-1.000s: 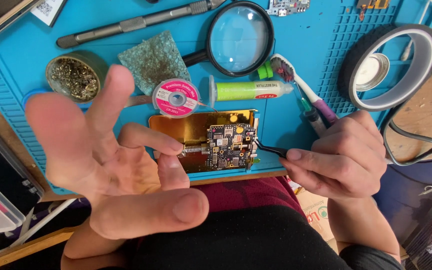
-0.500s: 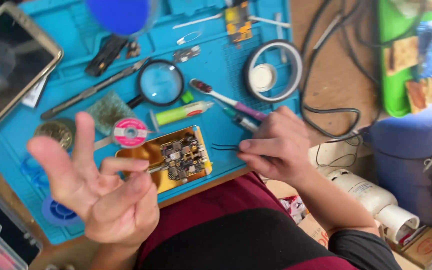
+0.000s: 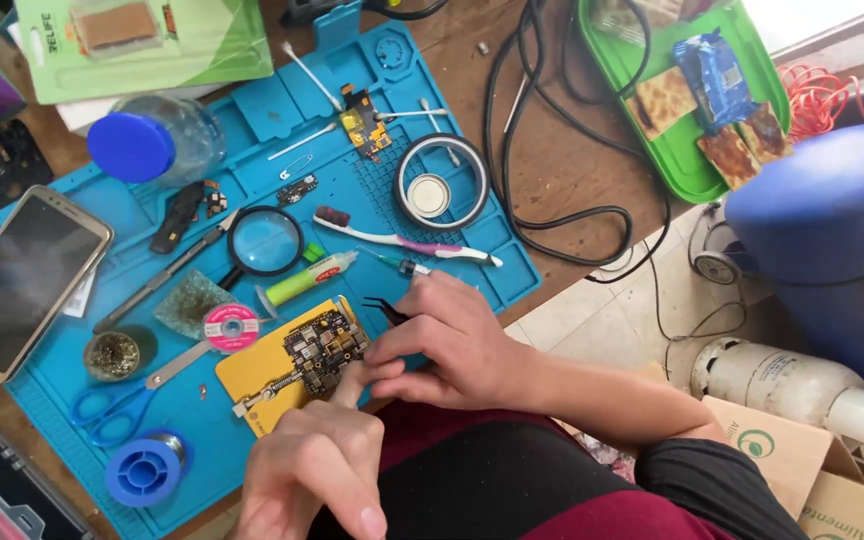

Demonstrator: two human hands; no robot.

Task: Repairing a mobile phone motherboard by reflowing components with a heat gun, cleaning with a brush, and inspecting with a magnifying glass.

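The left hand (image 3: pixel 317 455), spread wide a moment ago, has dropped and curled, one finger pressing the circuit board (image 3: pixel 322 350). The right hand (image 3: pixel 452 345) still pinches black tweezers (image 3: pixel 384 310) beside it.

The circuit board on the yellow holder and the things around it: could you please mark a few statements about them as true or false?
1. The right hand holds black tweezers. True.
2. The left hand has a fingertip at the circuit board. True.
3. The magnifying glass lies on top of the circuit board. False: it lies apart from it, farther up the blue mat.
4. The toothbrush is in the left hand. False: it lies on the mat, beyond the right hand.
5. The phone lies at the mat's left edge, screen dark. True.
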